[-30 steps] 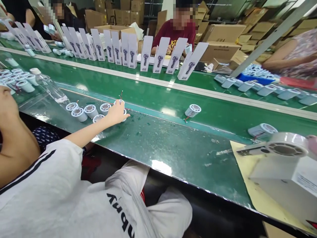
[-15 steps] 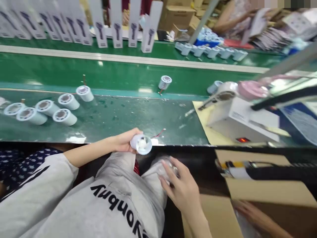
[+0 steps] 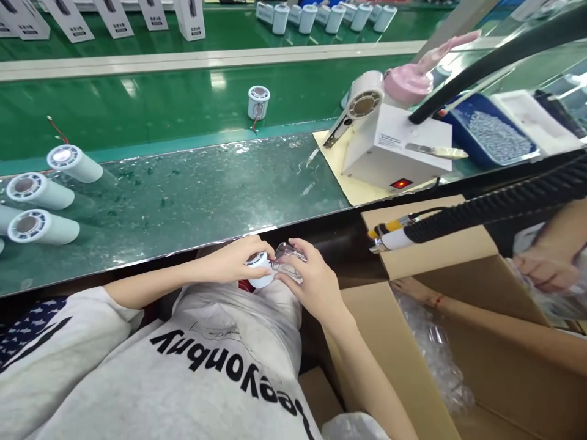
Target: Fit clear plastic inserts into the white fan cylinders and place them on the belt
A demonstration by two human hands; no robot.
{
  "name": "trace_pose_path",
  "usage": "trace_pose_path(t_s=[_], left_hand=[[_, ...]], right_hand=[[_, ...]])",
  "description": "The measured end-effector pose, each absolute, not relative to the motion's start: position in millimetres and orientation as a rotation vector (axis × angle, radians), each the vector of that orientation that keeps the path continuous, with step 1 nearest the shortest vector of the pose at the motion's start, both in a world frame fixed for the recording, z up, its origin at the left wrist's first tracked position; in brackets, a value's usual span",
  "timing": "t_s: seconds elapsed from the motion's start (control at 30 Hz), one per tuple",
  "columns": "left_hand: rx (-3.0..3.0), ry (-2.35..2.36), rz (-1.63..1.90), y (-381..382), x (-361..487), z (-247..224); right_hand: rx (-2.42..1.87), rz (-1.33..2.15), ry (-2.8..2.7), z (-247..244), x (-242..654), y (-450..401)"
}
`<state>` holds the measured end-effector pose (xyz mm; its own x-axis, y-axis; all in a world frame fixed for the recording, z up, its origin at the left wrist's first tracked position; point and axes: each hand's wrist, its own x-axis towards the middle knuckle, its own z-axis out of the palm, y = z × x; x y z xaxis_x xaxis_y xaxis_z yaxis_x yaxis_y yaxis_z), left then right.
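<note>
A pale blue cylinder (image 3: 262,278) sits low at the center of the frame, above a worker's lap and just off the near edge of a green workbench (image 3: 215,201). Its ringed end faces up and slightly left, and its long axis runs steeply down the frame with a slight lean to the right. The left hand (image 3: 229,263), reaching in from the left, has its fingers and thumb closed on the cylinder from the left and above.

Immediately to the right is a clear plastic piece (image 3: 290,259), held in the curved, partly open fingers of the right hand (image 3: 316,286). It lies between the cylinder and the right palm, roughly level with the cylinder's ringed end. The two hands nearly meet; whether the pieces touch is hidden among the fingertips. The left hand is nearer the cylinder, the right hand nearer the clear plastic piece.

Farther out, a lone cylinder (image 3: 258,105) stands upright on the green belt (image 3: 183,101) at upper center, while others, tilted in view, cluster at the left. A white machine (image 3: 389,150) occupies the upper right. Below it, a co-worker's arm (image 3: 495,318) extends over an open cardboard carton (image 3: 518,373).
</note>
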<state>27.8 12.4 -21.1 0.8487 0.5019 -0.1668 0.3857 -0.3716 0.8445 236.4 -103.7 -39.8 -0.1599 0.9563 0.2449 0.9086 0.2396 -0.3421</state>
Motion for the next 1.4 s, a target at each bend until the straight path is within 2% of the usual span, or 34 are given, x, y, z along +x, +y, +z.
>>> trace_pose_path(t_s=[0.1, 0.17, 0.3, 0.47, 0.7, 0.9, 1.0, 1.13, 1.27, 1.4], left_hand=[[1.943, 0.695, 0.091, 12, 29, -23], [1.931, 0.659, 0.019, 14, 30, -23], [2.06, 0.643, 0.054, 15, 29, -22], [1.992, 0.713, 0.259, 13, 27, -24], [1.944, 0.562, 0.449, 14, 28, -49], [1.86, 0.371, 0.356, 14, 28, -54], [1.606, 0.455, 0.325, 10, 26, -49], [1.297, 0.493, 0.294, 6, 24, -45], [1.339, 0.455, 0.264, 6, 21, -41], [1.487, 0.377, 0.286, 9, 19, -35]], right_hand=[[-1.777, -0.131, -2.103, -45, 235, -101], [-1.773, -0.163, -2.158, -48, 234, -97], [-1.613, 0.193, -2.254, -51, 235, -94], [-1.511, 0.618, -1.941, -48, 234, -100], [-1.468, 0.587, -1.501, -39, 226, -103], [-1.412, 0.786, -1.232, -38, 231, -105], [-1.335, 0.853, -1.341, -41, 238, -108], [-1.329, 0.694, -1.632, -42, 243, -116], [-1.29, 0.638, -1.692, -43, 244, -123], [-1.291, 0.756, -1.624, -41, 245, -126]])
